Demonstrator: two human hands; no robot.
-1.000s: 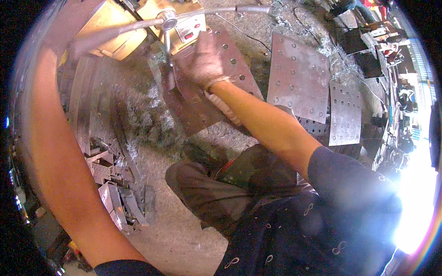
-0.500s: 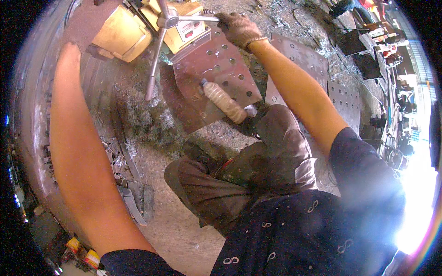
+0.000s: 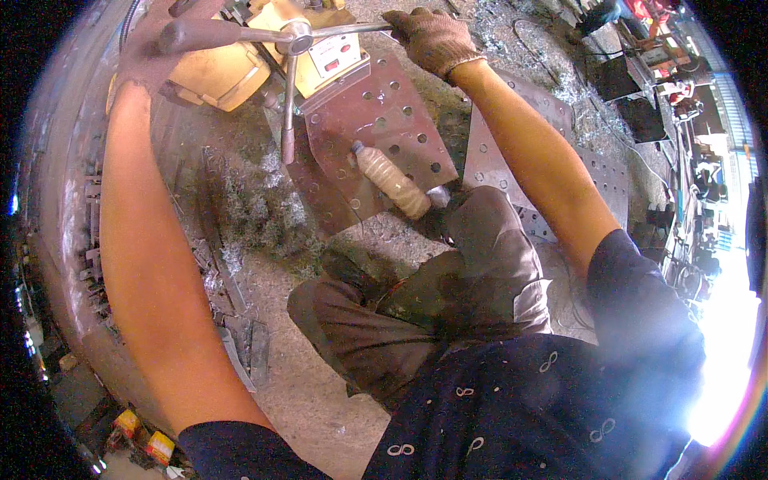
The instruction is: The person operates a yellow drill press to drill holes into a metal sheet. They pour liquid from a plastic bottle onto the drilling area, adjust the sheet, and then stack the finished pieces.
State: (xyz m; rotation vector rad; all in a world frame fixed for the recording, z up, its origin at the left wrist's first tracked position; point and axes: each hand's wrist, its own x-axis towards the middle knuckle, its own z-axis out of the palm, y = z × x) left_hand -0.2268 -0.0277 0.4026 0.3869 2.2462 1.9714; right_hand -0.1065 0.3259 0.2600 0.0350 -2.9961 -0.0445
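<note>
Overhead, at frame top: yellow drill [image 3: 232,64], then holed plate [image 3: 376,144] beneath at upper centre, bottle [image 3: 392,182] lying on it. Best pulled steadily, right hand [image 3: 436,40] gloved and closed around spoke [image 3: 352,30], left hand [image 3: 172,40] wrapped on handle [image 3: 200,34]. Since earlier: right hand lifted from plate to spoke.

Plastic bottle [image 3: 394,182] lying on perforated steel plate [image 3: 384,128], metal shavings [image 3: 248,212], grey plates [image 3: 512,152]

Rusty matt steel plate [image 3: 376,136], cloth glove [image 3: 436,40].
</note>
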